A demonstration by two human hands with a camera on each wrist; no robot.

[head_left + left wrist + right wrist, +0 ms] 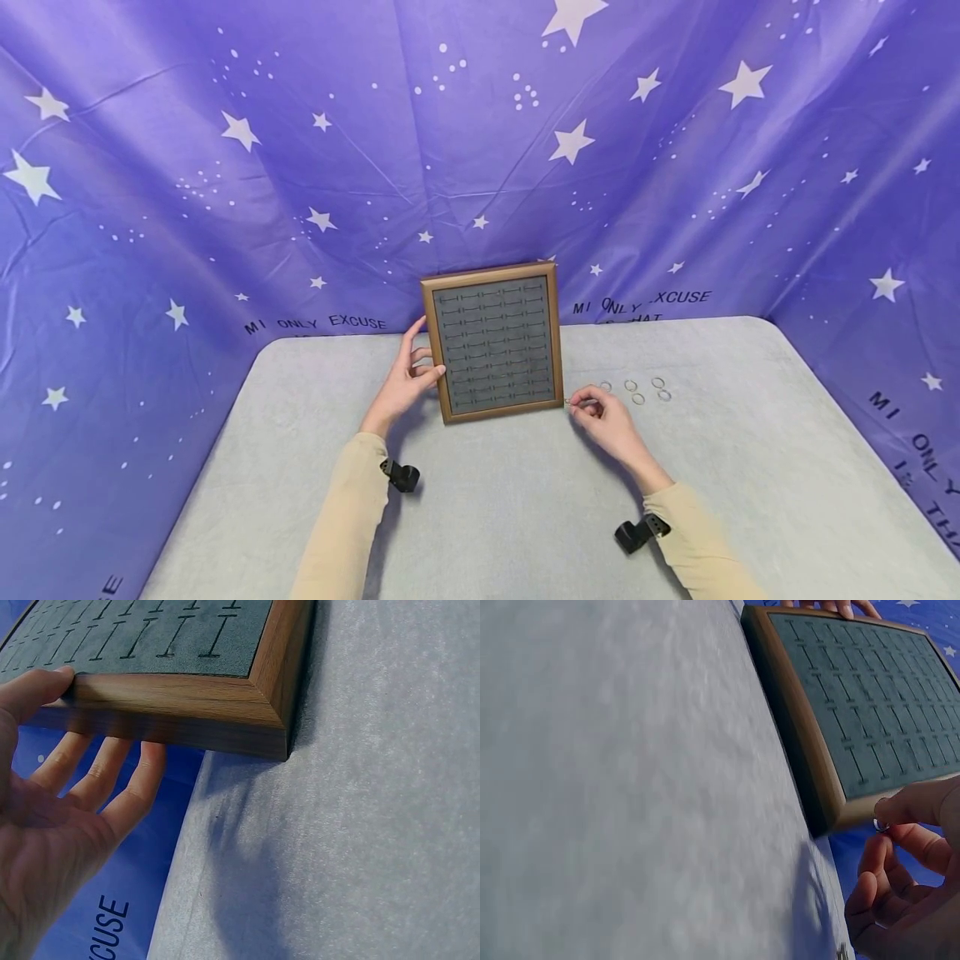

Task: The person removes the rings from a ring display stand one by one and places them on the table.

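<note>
1. Left hand (402,379) grips the left edge of the wood-framed rectangular display tray with grey slotted velvet lining (497,343). The thumb lies on the front of the frame and the fingers (112,776) reach behind it.

2. Right hand (609,419) sits just right of the tray's lower right corner. Its thumb and forefinger pinch a small silver metal ring (881,825), and the remaining fingers are curled below. The ring is close to the tray's frame; contact with the frame cannot be confirmed.

3. Both hands are apart, one at each side of the tray.

4. The tray stands on the grey felt-covered table (525,508), tilted back, with its lower edge on the table surface and its top edge towards the backdrop. Rows of slots run across the grey lining (870,712); whether any slot is filled cannot be told.

5. Four more small metal rings (636,390) lie flat on the table to the right of the tray, beyond the right hand, in a loose cluster and clear of the frame.

6. A purple fabric backdrop printed with white stars and black lettering (300,167) hangs behind the tray and on both sides of it.

7. Both arms wear beige sleeves (345,517), each with a black wrist mount (402,476).
</note>
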